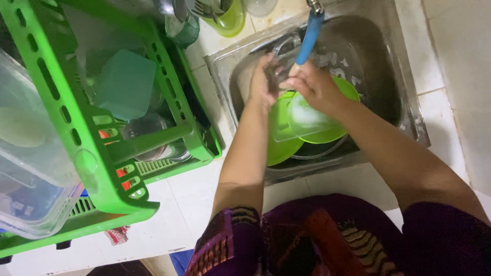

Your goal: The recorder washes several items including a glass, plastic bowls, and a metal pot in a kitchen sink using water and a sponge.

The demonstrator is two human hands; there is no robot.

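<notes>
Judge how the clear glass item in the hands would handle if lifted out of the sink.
The glass item, between the left hand and right hand under the tap, is probably wet, so likely slippery. It looks transparent and rigid, so probably fragile if knocked against the sink.

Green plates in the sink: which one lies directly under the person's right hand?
The upper green plate, sudsy and overlapping the lower green plate, sits right beneath the right hand; the lower one pokes out toward the left forearm.

Both hands' grip meets inside the sink (409,110) on a clear glass (280,71), plates (312,125) right under it, tap hose (310,38) just above, dish rack (102,133) sitting off left on the desk (184,204).
</notes>
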